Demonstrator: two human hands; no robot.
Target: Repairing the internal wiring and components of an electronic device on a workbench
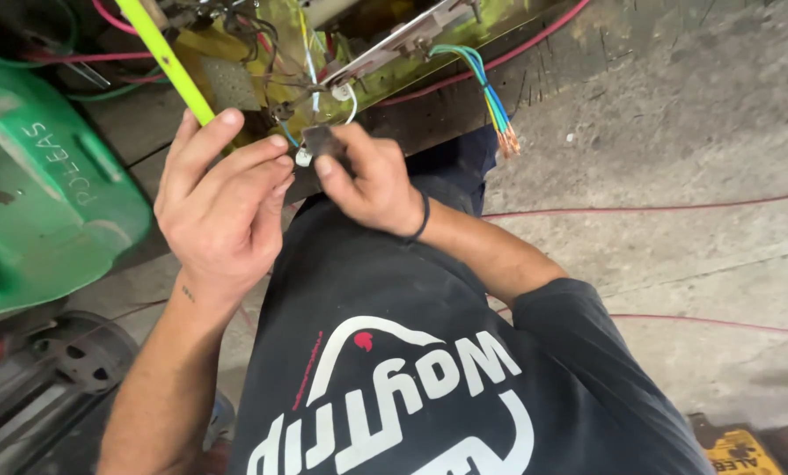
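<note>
Fingers of both hands pinch together at a small dark connector (316, 141), mostly hidden, shape unclear. Left hand (222, 207) sits at 9 o'clock of it, right hand (372, 185) at 4. Thin white wire (351, 104) runs up; frayed coloured wire bundle (491, 97) at 2 o'clock.

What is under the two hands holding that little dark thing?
Under the left hand and right hand lies the person's dark shirt. The floor below it is covered. The small dark part is pinched between fingers.
</note>
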